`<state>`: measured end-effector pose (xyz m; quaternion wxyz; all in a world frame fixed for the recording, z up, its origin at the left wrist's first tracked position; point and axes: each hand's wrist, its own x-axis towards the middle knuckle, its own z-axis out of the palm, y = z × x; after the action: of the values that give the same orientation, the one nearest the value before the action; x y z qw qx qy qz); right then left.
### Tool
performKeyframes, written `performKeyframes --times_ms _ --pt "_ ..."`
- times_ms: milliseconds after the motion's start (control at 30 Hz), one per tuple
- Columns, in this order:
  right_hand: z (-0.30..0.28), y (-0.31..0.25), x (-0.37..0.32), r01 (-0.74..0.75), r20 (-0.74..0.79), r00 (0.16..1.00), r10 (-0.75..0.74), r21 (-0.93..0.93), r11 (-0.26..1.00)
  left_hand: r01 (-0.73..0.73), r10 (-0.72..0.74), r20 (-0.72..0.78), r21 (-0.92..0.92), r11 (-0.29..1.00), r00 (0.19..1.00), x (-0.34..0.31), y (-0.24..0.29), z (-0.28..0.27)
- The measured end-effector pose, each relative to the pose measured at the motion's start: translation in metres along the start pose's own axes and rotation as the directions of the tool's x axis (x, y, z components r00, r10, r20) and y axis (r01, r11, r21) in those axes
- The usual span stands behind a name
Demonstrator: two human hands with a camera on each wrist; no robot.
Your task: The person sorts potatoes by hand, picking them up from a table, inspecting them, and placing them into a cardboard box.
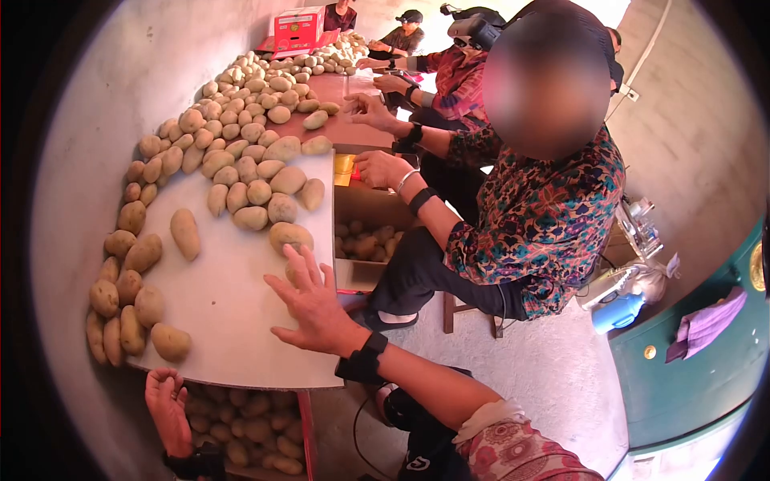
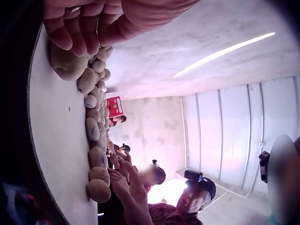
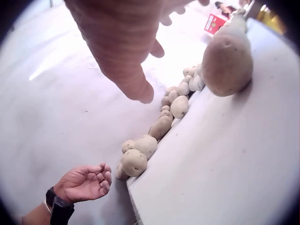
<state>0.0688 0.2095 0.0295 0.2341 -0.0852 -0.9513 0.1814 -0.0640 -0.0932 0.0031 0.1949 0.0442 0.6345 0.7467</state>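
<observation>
My right hand (image 1: 311, 309) is spread over the pale board (image 1: 241, 329), its fingertips close to a large potato (image 1: 290, 236) at the near end of a group of potatoes. In the right wrist view that potato (image 3: 228, 65) stands just beyond the hand, which holds nothing. Beside the board's near left corner, my left hand (image 1: 168, 410) hangs with loosely bent fingers and nothing in them. A potato (image 1: 171, 342) lies near it on the corner. One long potato (image 1: 185, 234) sits alone on the board.
Many potatoes (image 1: 249, 104) are heaped along the wall, with a red box (image 1: 298, 32) at the far end. Below the board stands a box of potatoes (image 1: 249, 429). To the right, a seated person (image 1: 537, 216) reaches over another open box (image 1: 357, 276).
</observation>
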Motion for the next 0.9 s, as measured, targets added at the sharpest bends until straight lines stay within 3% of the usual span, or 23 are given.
performKeyframes --times_ms 67,167,267,900 --pt "-0.001 -0.007 0.0 0.094 -0.095 0.991 -0.09 0.038 0.995 0.021 -0.02 -0.046 0.027 0.999 0.999 0.001 -0.003 0.001" --pt "0.005 -0.011 -0.004 0.159 -0.12 0.981 -0.152 0.05 0.986 0.013 -0.013 0.02 0.0 1.0 1.0 0.002 -0.003 -0.003" --pt "0.01 -0.017 -0.007 0.184 -0.105 0.979 -0.174 0.085 0.979 0.01 -0.009 -0.018 0.013 1.0 1.0 0.003 -0.007 -0.003" --pt "0.018 -0.015 -0.009 0.172 -0.062 0.984 -0.165 0.138 0.975 0.02 -0.02 -0.013 0.025 0.999 1.0 0.0 -0.004 -0.002"
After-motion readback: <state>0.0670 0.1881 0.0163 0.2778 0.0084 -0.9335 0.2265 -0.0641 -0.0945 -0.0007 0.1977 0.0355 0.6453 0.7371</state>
